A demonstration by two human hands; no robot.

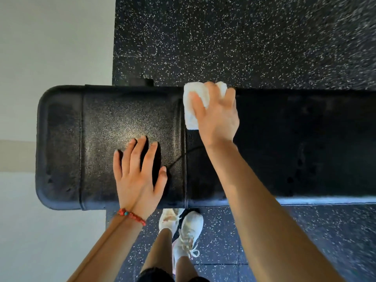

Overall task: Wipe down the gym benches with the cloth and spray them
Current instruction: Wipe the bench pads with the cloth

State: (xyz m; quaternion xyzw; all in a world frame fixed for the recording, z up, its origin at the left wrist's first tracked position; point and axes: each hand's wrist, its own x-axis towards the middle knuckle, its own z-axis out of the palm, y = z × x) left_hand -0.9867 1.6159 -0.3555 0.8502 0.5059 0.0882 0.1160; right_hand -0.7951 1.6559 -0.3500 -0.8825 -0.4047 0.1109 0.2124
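A black padded gym bench [97, 123] runs left to right across the view, its rounded end at the left. My right hand [217, 117] presses a folded white cloth [196, 98] flat on the bench near its far edge, fingers spread over it. My left hand [138, 171] rests flat on the pad near the front edge, fingers straight and apart, with a red bead bracelet on the wrist. No spray bottle is in view.
Black speckled rubber flooring [244, 37] lies beyond and in front of the bench. A pale floor or wall [50, 47] fills the left side. My feet in white trainers [189, 228] stand close to the bench's front edge.
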